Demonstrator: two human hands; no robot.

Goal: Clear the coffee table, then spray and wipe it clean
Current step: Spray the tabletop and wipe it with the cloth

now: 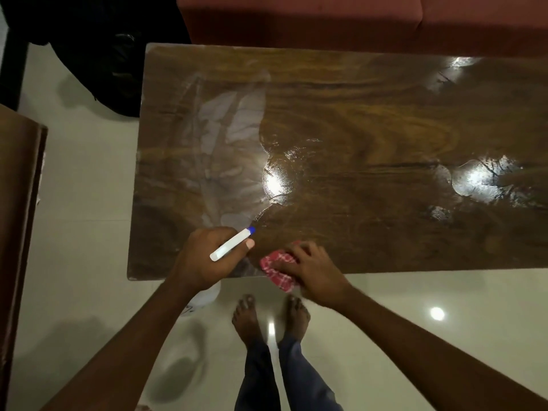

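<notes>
The brown wooden coffee table (pixel 355 120) fills the middle of the view, its top glossy and wet with streaks and glare. My left hand (pixel 204 256) grips a white spray bottle (pixel 232 244) with a blue nozzle tip, held over the table's near left corner; the bottle's body shows below my wrist. My right hand (pixel 311 268) presses a red and white checked cloth (pixel 277 269) onto the table's near edge, fingers curled over it.
A red sofa (pixel 355 19) runs along the table's far side. A dark bag (pixel 112 63) lies on the white tiled floor (pixel 444 321) at the far left. Wooden furniture (pixel 17 203) stands at the left edge. My bare feet (pixel 269 318) are by the table's near edge.
</notes>
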